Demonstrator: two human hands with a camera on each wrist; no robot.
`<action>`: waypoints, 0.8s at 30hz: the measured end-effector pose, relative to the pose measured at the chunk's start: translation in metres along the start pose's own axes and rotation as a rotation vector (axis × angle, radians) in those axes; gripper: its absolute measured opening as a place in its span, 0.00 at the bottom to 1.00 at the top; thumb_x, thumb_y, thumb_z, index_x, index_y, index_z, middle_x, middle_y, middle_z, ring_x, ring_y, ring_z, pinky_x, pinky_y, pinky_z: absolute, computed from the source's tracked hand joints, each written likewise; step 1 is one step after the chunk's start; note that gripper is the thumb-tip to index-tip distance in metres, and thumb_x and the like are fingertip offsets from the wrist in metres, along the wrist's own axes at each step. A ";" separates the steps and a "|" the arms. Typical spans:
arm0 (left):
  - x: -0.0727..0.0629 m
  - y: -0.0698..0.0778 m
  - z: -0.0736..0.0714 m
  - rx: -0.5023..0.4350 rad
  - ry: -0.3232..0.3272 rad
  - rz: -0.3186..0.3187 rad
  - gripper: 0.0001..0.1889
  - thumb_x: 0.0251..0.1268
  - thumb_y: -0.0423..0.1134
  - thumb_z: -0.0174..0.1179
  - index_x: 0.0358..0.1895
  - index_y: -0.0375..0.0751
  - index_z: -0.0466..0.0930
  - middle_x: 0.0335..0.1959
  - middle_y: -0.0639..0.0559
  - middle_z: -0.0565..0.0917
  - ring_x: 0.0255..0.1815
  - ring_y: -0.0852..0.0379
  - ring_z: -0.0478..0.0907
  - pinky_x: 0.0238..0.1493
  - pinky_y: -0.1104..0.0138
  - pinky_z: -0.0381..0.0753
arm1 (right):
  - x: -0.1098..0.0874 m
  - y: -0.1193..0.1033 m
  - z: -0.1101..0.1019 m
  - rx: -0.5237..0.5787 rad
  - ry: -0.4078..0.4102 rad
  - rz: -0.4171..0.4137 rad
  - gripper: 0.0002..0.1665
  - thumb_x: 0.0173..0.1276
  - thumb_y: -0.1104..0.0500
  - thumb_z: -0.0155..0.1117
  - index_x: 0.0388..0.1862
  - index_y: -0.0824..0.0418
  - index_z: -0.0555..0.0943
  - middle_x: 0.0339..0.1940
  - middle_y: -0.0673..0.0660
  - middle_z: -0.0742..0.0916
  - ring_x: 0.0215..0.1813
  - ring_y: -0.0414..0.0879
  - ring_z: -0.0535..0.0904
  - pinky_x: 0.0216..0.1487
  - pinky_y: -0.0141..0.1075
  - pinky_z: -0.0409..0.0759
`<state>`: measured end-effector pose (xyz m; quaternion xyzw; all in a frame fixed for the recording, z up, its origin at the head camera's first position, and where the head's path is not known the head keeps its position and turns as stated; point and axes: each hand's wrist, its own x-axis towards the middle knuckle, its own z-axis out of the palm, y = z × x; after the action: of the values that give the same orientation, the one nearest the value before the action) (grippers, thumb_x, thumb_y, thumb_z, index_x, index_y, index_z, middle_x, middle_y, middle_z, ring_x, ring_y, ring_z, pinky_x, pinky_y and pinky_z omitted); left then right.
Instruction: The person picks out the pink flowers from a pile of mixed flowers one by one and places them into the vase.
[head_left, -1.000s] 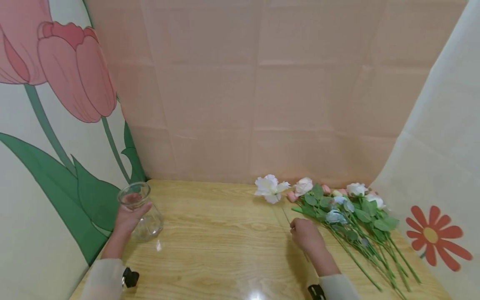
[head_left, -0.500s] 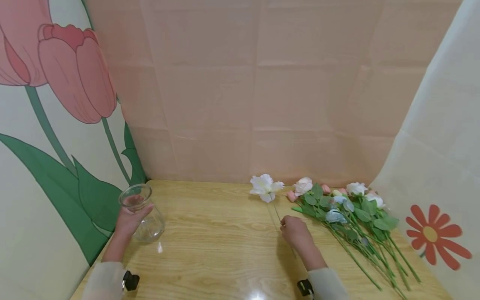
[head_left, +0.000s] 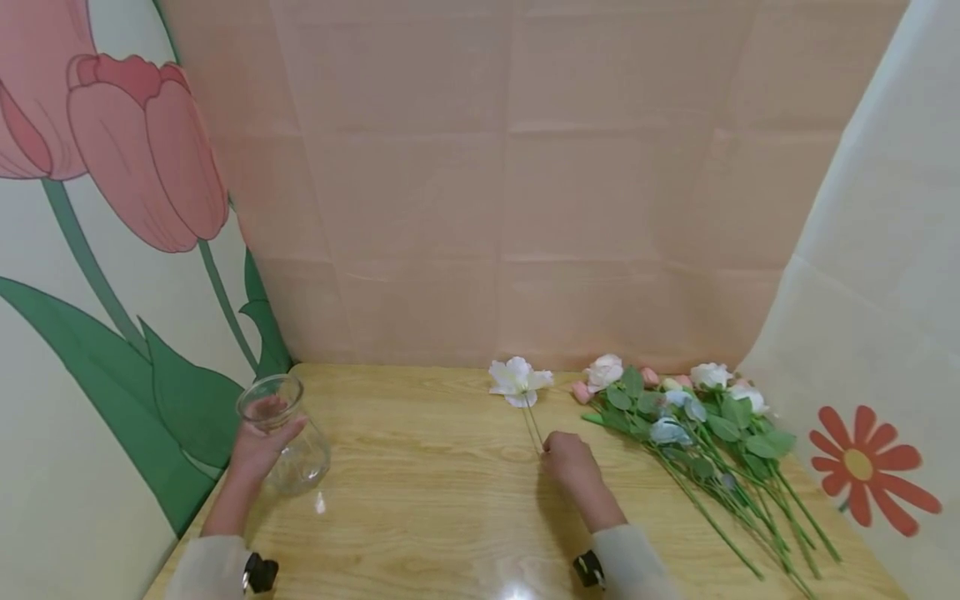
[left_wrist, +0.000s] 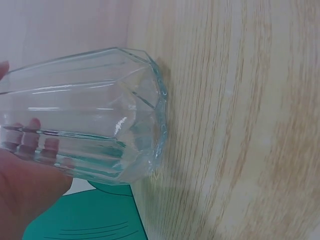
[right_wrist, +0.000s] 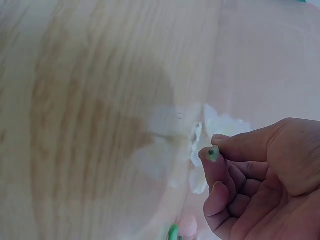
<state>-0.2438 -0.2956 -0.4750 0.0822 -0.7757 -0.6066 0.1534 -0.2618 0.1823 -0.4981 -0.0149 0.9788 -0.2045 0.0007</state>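
While the left hand [head_left: 255,450] wraps round the neck of the glass vase [head_left: 306,462], the right hand [head_left: 573,471] in the head view pinches the white flower [head_left: 520,381] by its thin stem [head_left: 528,410]; the bloom sits beyond the fingertips, near the far edge of the wooden table [head_left: 420,492]. To the right of that hand, apart from it, lies a bundle of flowers [head_left: 693,425].

From the left wrist, the vase's faceted body and base extend past the grip, with some fingers showing through the glass.

From the right wrist, thumb and forefinger hold the stem, its cut end facing the camera between their tips, and the white petals show behind the fingers, partly hidden.
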 end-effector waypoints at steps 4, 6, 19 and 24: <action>-0.001 -0.001 0.001 -0.006 -0.009 0.004 0.36 0.65 0.31 0.67 0.71 0.29 0.57 0.64 0.46 0.72 0.50 0.81 0.67 0.49 0.87 0.69 | 0.001 0.000 0.005 0.016 -0.006 0.012 0.04 0.67 0.65 0.65 0.34 0.64 0.85 0.33 0.59 0.88 0.32 0.50 0.80 0.32 0.43 0.80; -0.002 -0.001 0.001 -0.004 -0.014 0.008 0.36 0.65 0.31 0.67 0.72 0.29 0.57 0.67 0.41 0.71 0.50 0.80 0.66 0.50 0.87 0.68 | 0.001 -0.002 0.006 0.021 -0.008 0.009 0.05 0.67 0.64 0.64 0.33 0.64 0.85 0.32 0.58 0.87 0.31 0.50 0.79 0.32 0.43 0.79; -0.007 0.001 -0.002 -0.035 0.001 0.031 0.33 0.63 0.31 0.69 0.67 0.31 0.62 0.44 0.79 0.73 0.50 0.80 0.68 0.50 0.85 0.68 | 0.000 -0.027 0.015 0.021 0.007 -0.046 0.08 0.68 0.62 0.65 0.28 0.61 0.80 0.28 0.56 0.85 0.29 0.50 0.79 0.30 0.44 0.78; -0.008 0.003 -0.001 -0.010 -0.015 0.025 0.35 0.64 0.33 0.68 0.70 0.30 0.60 0.46 0.78 0.72 0.50 0.81 0.68 0.50 0.86 0.69 | -0.001 -0.030 0.017 0.016 -0.004 -0.043 0.07 0.70 0.60 0.66 0.39 0.64 0.83 0.36 0.61 0.88 0.36 0.54 0.84 0.36 0.48 0.82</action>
<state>-0.2356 -0.2927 -0.4733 0.0672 -0.7748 -0.6091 0.1557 -0.2599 0.1477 -0.5014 -0.0366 0.9765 -0.2123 -0.0016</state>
